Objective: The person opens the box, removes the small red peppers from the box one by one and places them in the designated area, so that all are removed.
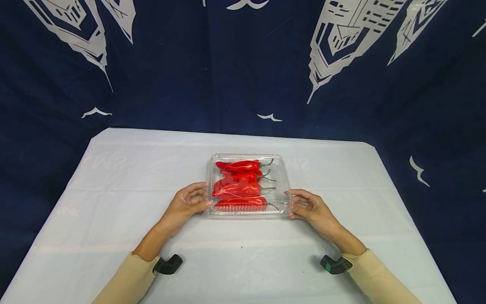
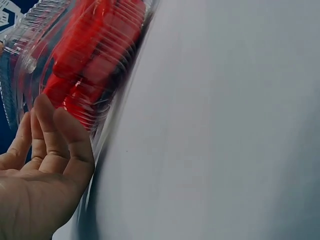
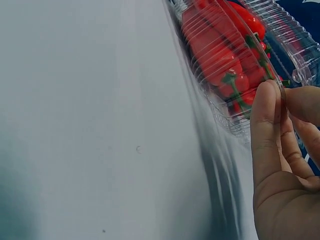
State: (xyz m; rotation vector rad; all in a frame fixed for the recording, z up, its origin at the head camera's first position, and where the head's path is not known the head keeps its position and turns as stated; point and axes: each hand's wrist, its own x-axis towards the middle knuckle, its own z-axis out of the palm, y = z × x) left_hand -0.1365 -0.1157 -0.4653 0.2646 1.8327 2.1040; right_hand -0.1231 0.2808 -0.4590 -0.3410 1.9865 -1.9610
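Note:
A clear plastic clamshell box [image 1: 282,169] with several red chili peppers [image 1: 239,188] in it is at the middle of the white table. The green stems [image 3: 232,80] point to the right side. My left hand [image 1: 188,200] holds the box's left end, thumb toward the near corner and the other fingers bent along the side. At the right end, my right hand [image 1: 309,209] pinches the rim between thumb [image 3: 266,107] and fingers. In the right wrist view the ridged lid [image 3: 287,30] stands apart from the lower half's rim, with peppers showing between them.
A white cloth covers the table [image 1: 133,169]. Behind and beside it hangs a dark blue curtain [image 1: 243,76] with white printed shapes. A black wrist device [image 1: 168,264] sits at the left cuff, another device [image 1: 336,264] at the right.

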